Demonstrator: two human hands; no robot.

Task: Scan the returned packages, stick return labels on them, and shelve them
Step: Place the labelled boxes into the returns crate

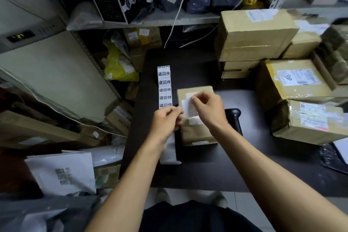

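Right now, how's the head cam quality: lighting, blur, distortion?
Head view: dim, even light, no glare; dark table swallows the scanner. Wide-angle bend curves the shelf and edge boxes. Label strip reads sharp; the package label under the right hand is soft; left hand slightly blurred.

On the worktop [207,165] before me lies a small package [197,132]; the label strip [164,84] runs along its left, the scanner [234,118] just to its right; stacked boxes [263,43] crowd the right side; shelves [169,19] stand behind.
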